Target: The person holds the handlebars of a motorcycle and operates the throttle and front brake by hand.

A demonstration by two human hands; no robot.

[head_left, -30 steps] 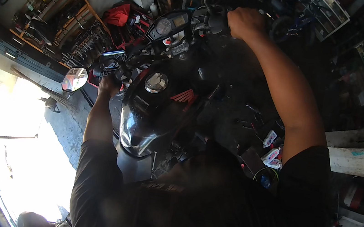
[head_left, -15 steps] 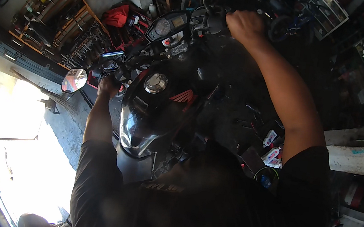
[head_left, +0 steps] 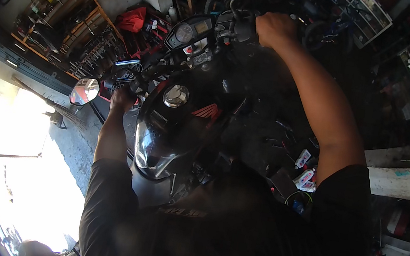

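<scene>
My left hand [head_left: 122,97] is closed on the left handlebar grip of a black motorcycle, beside an oval mirror [head_left: 84,91]. My right hand [head_left: 274,28] grips the right end of the handlebar, by a black housing [head_left: 241,27] and a mirror stalk. Between my arms are the instrument cluster [head_left: 186,31], the round silver filler cap [head_left: 175,95] and the dark tank [head_left: 165,128] with a red wing emblem.
A wall tool rack [head_left: 58,20] and red bag [head_left: 130,17] stand ahead-left. A bright doorway fills the left, with a broom [head_left: 73,117] nearby. At right are shelving [head_left: 359,16], a pale bench [head_left: 397,182], and several white bottles [head_left: 305,178] on the floor.
</scene>
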